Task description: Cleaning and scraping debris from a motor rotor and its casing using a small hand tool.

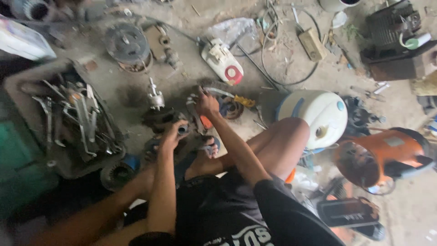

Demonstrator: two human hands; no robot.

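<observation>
I sit on a dusty floor with a dark, greasy engine block (157, 119) in front of me. My left hand (173, 132) grips the right side of that block, fingers curled over its edge. Just beyond it, my right hand (207, 103) is closed on a grey metal part (193, 105), beside an orange-handled tool (206, 122). A silver shaft piece (155, 96) stands upright behind the block. My sandalled foot (210, 146) lies under my right arm, and my bent knee (291, 132) rises to the right.
A grey tray of wrenches (68, 119) lies at left. A white and blue tank (318, 115) and an orange machine housing (387, 156) sit at right. Farther off are a flywheel (127, 43), a white and red cover (223, 61) and loose cables (282, 59).
</observation>
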